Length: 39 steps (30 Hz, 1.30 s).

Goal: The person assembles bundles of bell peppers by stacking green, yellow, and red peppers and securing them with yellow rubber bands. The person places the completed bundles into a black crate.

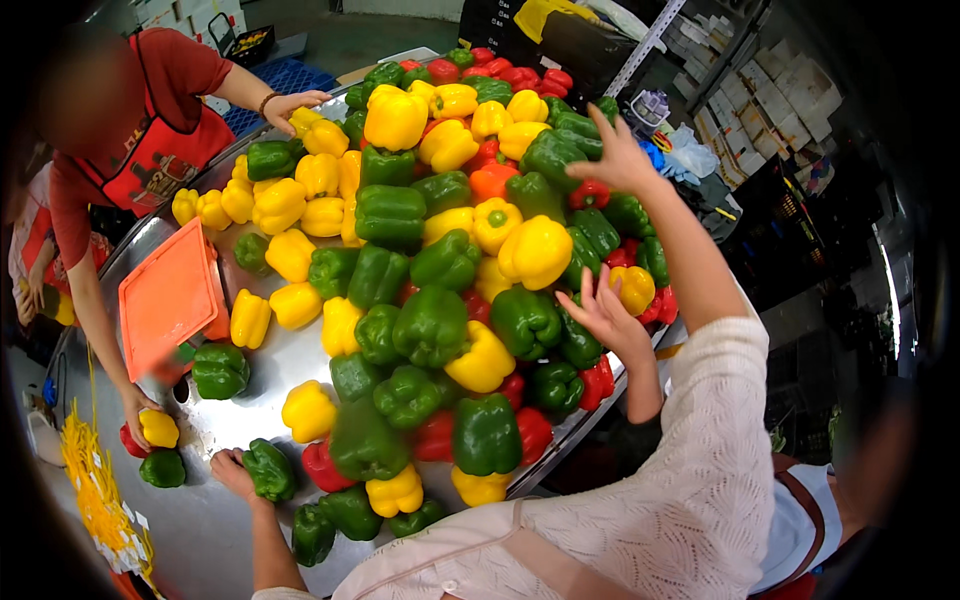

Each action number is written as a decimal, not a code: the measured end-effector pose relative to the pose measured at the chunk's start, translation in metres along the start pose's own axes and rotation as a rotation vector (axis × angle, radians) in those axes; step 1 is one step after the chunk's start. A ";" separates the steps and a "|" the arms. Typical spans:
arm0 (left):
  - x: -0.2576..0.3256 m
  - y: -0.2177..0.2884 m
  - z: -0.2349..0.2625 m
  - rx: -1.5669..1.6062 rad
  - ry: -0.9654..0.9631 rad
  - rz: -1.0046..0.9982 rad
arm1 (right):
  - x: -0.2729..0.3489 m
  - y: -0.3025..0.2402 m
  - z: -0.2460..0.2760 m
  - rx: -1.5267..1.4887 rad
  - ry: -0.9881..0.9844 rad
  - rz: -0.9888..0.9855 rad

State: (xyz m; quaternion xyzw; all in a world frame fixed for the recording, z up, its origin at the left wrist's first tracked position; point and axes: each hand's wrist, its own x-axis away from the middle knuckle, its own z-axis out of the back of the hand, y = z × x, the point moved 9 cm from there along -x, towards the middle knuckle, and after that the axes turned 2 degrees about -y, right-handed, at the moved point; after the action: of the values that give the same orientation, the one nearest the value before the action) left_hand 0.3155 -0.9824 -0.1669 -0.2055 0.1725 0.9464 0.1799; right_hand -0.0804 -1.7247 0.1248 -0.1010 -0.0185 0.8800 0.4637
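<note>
Left hand point(233, 470) touches green pepper point(268, 468) at its three o'clock, grip unclear; right hand point(618, 152) hovers with fingers spread over the pepper pile point(440, 260).

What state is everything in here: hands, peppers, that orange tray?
Left hand: on a green pepper, grip unclear.
Right hand: out of view.
Pile: whole peppers, heaped loose on the table.
Orange tray: lying flat, nothing on it.
White-sleeved hands: open, fingers spread over the pile.
Red-aproned person's hand: on a yellow pepper.
</note>
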 end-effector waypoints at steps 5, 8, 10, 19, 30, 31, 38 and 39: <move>0.003 0.005 0.004 -0.035 0.039 -0.021 | 0.013 0.026 -0.077 -0.149 0.003 -0.100; 0.002 0.003 0.002 -0.032 0.020 -0.021 | 0.003 0.026 -0.081 -0.242 0.090 -0.110; 0.001 0.000 -0.001 -0.024 -0.010 -0.019 | -0.001 0.019 -0.077 -0.259 0.174 -0.036; 0.002 0.003 0.003 -0.122 -0.024 -0.039 | -0.127 -0.013 -0.035 -0.609 0.680 0.002; 0.004 0.006 0.007 -0.078 0.004 -0.037 | -0.065 -0.086 -0.061 -0.673 -0.211 0.275; 0.004 0.006 0.008 -0.089 0.014 -0.050 | -0.032 -0.085 -0.066 -0.546 -0.235 0.338; -0.002 0.001 -0.005 -0.172 0.002 -0.111 | 0.023 -0.051 -0.096 -0.465 -0.288 0.057; -0.001 -0.001 -0.005 -0.187 0.011 -0.111 | 0.023 -0.051 -0.092 -0.405 -0.233 0.086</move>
State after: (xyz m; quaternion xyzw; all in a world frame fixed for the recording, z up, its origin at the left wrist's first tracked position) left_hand 0.3187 -0.9838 -0.1711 -0.2358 0.0727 0.9458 0.2112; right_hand -0.0339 -1.6830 0.0377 -0.0905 -0.2437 0.8830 0.3907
